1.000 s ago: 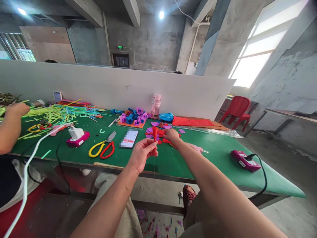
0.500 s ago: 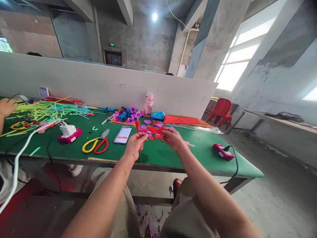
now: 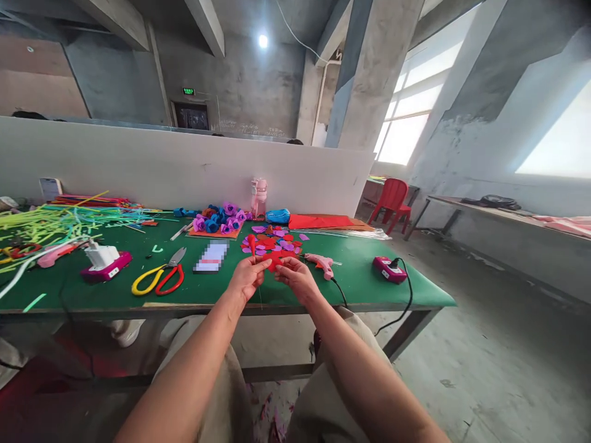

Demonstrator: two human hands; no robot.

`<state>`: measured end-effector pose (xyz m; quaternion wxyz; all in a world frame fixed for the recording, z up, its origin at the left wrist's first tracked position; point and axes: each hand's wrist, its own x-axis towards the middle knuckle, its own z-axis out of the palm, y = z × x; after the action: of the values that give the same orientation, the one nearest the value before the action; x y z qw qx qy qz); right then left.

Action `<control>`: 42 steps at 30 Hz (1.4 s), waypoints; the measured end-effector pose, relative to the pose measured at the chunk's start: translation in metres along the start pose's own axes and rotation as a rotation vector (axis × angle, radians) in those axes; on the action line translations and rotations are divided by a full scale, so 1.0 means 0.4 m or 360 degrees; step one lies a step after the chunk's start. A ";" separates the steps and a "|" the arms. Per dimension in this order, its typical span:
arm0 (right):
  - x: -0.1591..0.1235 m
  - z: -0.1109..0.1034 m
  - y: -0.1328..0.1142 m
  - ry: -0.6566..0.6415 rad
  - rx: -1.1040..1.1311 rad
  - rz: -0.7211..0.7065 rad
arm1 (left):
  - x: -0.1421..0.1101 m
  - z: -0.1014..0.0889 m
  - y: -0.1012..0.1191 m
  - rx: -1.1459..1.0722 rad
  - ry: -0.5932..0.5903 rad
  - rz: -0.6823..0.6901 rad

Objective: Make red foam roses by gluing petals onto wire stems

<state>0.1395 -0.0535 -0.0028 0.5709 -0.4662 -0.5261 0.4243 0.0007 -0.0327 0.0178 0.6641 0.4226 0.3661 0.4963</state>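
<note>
My left hand pinches a rolled red flower bud on a thin wire stem, the bud upright above my fingers. Close beside it, my right hand grips a red petal by its edge. The petal lies between both hands, touching or nearly touching the left fingertips. Just beyond the hands, loose red and purple petals are scattered on the green table. A pink glue gun rests right of my right hand, its black cord hanging over the table edge.
Scissors with yellow and red handles and a phone lie to the left. Finished purple and blue flowers, a pink bottle and red sheets sit farther back. Power strips stand at both sides.
My right hand has come left with the red petal, up to the left hand and bud. The glue gun now shows fully. The view has swung to the right.
</note>
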 end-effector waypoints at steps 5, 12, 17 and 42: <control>0.039 -0.159 -0.032 0.0503 -0.0897 0.0031 | 0.014 -0.007 -0.002 0.0179 -0.0061 -0.0009; 0.071 -0.336 0.013 0.0452 -0.1546 0.0526 | 0.012 -0.015 -0.009 0.0484 -0.0242 -0.0269; 0.074 -0.330 0.030 0.0226 -0.1574 0.0508 | 0.020 -0.015 -0.034 0.0913 -0.0050 -0.0211; -0.026 -0.207 -0.028 -0.0309 -0.0256 0.0264 | 0.038 -0.077 -0.042 0.0955 0.0241 -0.0179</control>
<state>0.2209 -0.0731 0.0051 0.4411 -0.5090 -0.5708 0.4697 -0.0175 -0.0145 -0.0104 0.5071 0.5407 0.5675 0.3584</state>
